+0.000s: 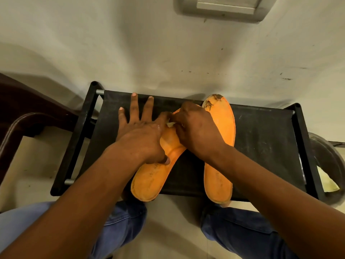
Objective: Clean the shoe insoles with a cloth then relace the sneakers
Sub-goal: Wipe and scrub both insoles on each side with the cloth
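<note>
Nearest you, the heel of the left insole (149,182) overhangs the front edge of the black fabric stool (261,139); your left hand (141,131) lies flat with fingers spread, thumb pinning its middle. Your right hand (196,131) has its fingers curled around a small pale cloth (170,124) at the forefoot, so you seem to be wiping this insole. Beyond, the right insole (222,131) lies alongside, its toe crusted with dirt; judge that next, pressing harder there.
</note>
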Action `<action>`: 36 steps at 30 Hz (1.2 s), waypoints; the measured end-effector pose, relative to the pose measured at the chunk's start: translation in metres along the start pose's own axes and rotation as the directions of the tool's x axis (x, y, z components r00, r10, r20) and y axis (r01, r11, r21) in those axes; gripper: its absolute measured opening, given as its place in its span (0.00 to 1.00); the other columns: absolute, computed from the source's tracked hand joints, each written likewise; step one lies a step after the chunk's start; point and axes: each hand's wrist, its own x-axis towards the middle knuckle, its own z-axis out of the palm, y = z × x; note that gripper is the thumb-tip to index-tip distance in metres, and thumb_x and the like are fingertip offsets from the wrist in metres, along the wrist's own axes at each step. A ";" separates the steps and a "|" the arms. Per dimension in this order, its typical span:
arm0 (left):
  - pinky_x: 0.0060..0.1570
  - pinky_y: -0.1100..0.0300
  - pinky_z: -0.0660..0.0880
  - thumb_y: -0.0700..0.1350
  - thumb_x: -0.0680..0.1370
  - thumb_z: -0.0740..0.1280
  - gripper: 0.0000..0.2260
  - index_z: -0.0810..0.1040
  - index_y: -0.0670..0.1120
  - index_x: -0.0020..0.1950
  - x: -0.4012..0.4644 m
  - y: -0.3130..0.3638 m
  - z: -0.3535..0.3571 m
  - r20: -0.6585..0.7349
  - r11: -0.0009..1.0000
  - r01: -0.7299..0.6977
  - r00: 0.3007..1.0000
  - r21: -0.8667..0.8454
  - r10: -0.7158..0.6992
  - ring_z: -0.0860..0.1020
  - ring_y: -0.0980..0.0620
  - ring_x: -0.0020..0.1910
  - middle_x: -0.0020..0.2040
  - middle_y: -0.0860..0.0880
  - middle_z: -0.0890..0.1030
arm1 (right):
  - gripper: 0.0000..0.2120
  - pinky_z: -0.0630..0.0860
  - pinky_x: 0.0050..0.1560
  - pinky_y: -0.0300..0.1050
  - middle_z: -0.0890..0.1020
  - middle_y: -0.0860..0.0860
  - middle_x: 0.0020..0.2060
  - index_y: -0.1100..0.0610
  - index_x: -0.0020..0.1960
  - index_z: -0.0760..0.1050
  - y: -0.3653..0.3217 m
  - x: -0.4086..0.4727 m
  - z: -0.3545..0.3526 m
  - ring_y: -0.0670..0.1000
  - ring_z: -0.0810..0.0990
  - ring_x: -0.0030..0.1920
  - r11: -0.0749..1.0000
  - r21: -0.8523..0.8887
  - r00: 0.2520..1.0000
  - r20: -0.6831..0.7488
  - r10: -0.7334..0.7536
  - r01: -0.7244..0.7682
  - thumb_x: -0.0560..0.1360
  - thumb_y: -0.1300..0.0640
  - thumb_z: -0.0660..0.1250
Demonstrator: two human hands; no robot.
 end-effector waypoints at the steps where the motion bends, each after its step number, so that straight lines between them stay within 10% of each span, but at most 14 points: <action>1: 0.75 0.31 0.39 0.67 0.65 0.77 0.55 0.43 0.63 0.80 0.000 0.000 0.000 0.006 1.000 -0.002 1.000 -0.010 0.003 0.25 0.35 0.75 0.80 0.47 0.31 | 0.11 0.73 0.46 0.43 0.81 0.55 0.49 0.55 0.58 0.84 0.002 0.001 -0.001 0.54 0.78 0.50 1.000 0.004 1.000 -0.014 0.021 -0.021 0.79 0.61 0.66; 7: 0.75 0.31 0.39 0.65 0.65 0.77 0.56 0.41 0.65 0.80 -0.001 -0.003 -0.003 0.028 0.999 -0.009 1.000 -0.046 0.010 0.24 0.36 0.75 0.81 0.48 0.31 | 0.10 0.65 0.48 0.35 0.82 0.53 0.51 0.53 0.58 0.84 0.028 0.006 -0.015 0.46 0.74 0.48 0.957 0.104 0.937 -0.197 0.287 -0.271 0.79 0.58 0.67; 14: 0.75 0.31 0.39 0.64 0.66 0.78 0.53 0.45 0.65 0.80 0.000 -0.002 -0.002 0.020 0.998 -0.002 1.000 -0.062 0.003 0.24 0.35 0.75 0.81 0.47 0.31 | 0.09 0.68 0.43 0.41 0.81 0.55 0.45 0.55 0.55 0.85 -0.003 -0.001 0.001 0.53 0.78 0.46 1.000 0.024 1.000 -0.004 0.000 0.000 0.77 0.60 0.68; 21: 0.75 0.31 0.39 0.65 0.65 0.78 0.55 0.43 0.65 0.80 0.000 -0.004 -0.003 0.015 0.999 -0.008 1.000 -0.051 0.009 0.25 0.35 0.75 0.81 0.47 0.32 | 0.11 0.65 0.50 0.36 0.81 0.52 0.56 0.53 0.60 0.83 0.018 0.005 -0.009 0.51 0.78 0.54 0.965 0.047 0.954 -0.141 0.264 -0.260 0.81 0.55 0.65; 29: 0.75 0.31 0.39 0.65 0.66 0.77 0.53 0.45 0.65 0.80 0.001 -0.002 -0.001 0.009 0.998 -0.002 1.000 -0.061 0.002 0.25 0.35 0.75 0.81 0.48 0.31 | 0.09 0.77 0.45 0.46 0.82 0.54 0.47 0.56 0.55 0.85 -0.004 -0.001 0.001 0.52 0.79 0.47 0.998 0.045 0.999 0.034 -0.036 0.035 0.76 0.60 0.69; 36: 0.75 0.30 0.39 0.65 0.65 0.78 0.55 0.44 0.65 0.80 0.000 -0.003 -0.002 0.004 0.999 -0.009 1.000 -0.053 0.009 0.25 0.35 0.75 0.81 0.47 0.32 | 0.11 0.65 0.48 0.37 0.81 0.51 0.51 0.54 0.58 0.84 0.019 0.005 -0.010 0.46 0.73 0.48 0.979 0.056 0.975 -0.093 0.202 -0.197 0.80 0.55 0.66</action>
